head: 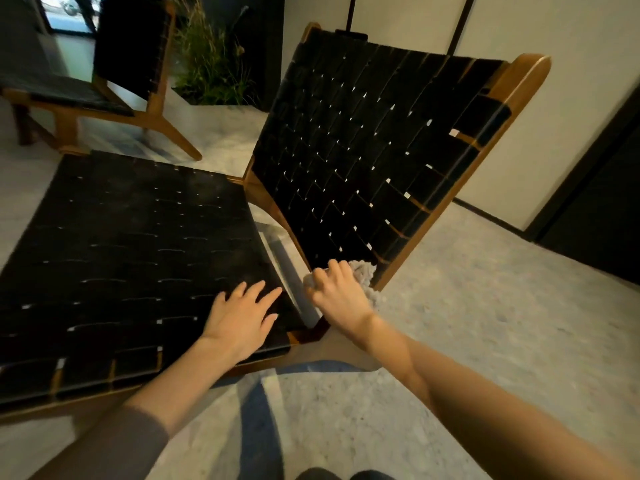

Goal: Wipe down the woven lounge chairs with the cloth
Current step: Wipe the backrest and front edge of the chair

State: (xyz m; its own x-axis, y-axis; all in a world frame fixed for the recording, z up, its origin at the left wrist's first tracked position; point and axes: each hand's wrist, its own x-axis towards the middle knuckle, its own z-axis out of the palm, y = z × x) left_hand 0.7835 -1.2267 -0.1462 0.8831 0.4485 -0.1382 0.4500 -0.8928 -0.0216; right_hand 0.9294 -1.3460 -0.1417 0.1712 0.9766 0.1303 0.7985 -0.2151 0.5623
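While the left hand (242, 318) lies flat, fingers straight, on the woven seat (131, 258), the right hand (337, 294) grips a pale cloth (363, 273), bunched under its curled fingers, against the backrest's (363, 150) bottom corner.

The near lounge chair (363, 140) has black straps woven in a checker pattern on a warm brown wooden frame. The cloth (363, 271) is pale grey-white; the floor (485, 323) speckled grey.
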